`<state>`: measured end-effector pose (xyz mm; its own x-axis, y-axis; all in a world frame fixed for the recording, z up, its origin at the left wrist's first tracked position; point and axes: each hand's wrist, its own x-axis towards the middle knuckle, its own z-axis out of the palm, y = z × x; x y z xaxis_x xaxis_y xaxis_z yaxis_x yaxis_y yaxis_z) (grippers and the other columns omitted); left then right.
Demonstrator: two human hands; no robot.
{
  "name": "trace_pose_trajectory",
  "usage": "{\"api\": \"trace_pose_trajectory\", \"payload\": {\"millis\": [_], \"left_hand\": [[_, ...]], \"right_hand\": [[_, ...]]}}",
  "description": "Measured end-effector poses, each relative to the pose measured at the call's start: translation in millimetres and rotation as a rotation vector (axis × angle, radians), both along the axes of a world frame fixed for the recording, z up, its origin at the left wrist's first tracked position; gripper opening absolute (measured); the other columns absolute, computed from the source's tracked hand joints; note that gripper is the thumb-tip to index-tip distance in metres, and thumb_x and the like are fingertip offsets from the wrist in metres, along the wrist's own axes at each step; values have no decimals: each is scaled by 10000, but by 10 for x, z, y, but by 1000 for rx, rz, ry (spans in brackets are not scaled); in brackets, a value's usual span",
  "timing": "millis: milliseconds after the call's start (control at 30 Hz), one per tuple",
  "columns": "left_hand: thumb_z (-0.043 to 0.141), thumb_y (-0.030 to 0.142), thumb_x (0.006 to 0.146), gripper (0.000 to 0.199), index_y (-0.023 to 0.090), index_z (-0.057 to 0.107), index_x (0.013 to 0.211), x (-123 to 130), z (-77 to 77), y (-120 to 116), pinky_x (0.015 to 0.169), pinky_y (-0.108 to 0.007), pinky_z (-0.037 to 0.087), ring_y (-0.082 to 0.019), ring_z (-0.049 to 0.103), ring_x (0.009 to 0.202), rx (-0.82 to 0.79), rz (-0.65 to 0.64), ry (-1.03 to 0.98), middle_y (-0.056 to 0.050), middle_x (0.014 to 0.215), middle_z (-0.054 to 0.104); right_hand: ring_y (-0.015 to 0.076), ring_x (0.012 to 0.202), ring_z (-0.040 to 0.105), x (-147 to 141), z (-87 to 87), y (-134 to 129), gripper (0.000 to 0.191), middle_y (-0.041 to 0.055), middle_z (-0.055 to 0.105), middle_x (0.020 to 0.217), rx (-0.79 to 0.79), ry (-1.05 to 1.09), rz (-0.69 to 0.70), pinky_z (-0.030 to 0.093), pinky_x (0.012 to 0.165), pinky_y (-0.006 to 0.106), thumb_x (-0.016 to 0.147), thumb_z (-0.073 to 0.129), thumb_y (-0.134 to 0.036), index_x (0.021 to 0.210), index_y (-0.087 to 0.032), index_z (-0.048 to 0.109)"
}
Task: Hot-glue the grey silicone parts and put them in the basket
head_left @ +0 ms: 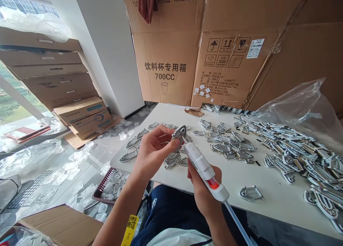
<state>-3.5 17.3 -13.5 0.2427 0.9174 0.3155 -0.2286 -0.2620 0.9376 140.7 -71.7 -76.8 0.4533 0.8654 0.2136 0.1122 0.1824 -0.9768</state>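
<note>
My left hand (158, 146) pinches a small grey bracket-like part (180, 132) above the white table (166, 113). In my right hand (205, 188) is a white glue gun (200, 162) with a red-orange patch and a clear stick coming out of its rear. The gun's nozzle points up and left and is at the grey part, close to my left fingertips; whether it touches cannot be made out. Similar grey parts lie on the table beneath and around my hands. One single part (251, 193) sits to the right of my right hand.
A large pile of grey parts (308, 160) covers the table's right side, beside a clear plastic bag (294, 103). Cardboard (166, 49) stands behind the table. A maroon basket (98, 194) of parts is at lower left. Boxes (85, 117) and plastic wrappers lie on the floor.
</note>
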Motion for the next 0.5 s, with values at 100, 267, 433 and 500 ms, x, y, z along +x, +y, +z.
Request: {"api": "trace_pose_trajectory", "payload": {"millis": [100,267,433,500], "left_hand": [[970,358,881,251,214,787,977,-1,-18,5,831,-387,761,-258,861,928,37,43,22,-70,953,842],[933,278,907,149,227,808,970,-3,-22,-2,815,-348,750,-223,833,920,178,180,106,-50,975,823],[883,208,936,92,231,811,988,24,-3,-15,822,-334,752,-184,820,858,325,265,192,-19,943,819],[862,187,943,73,225,813,982,35,-2,-7,821,-329,754,-172,812,832,376,284,232,-13,922,816]], "right_hand": [[165,553,437,7,19,7,577,-2,536,589,-1,4,14,316,530,331,1019,756,-639,634,-245,585],[197,602,585,9,37,24,533,29,656,655,6,74,17,456,590,338,1002,794,-657,693,-233,699],[184,598,523,-2,105,14,453,-1,665,705,-44,25,58,409,570,324,1025,758,-666,837,-260,693],[174,571,493,-14,141,10,412,-10,686,730,-54,6,51,398,555,318,1035,746,-656,905,-271,680]]}}
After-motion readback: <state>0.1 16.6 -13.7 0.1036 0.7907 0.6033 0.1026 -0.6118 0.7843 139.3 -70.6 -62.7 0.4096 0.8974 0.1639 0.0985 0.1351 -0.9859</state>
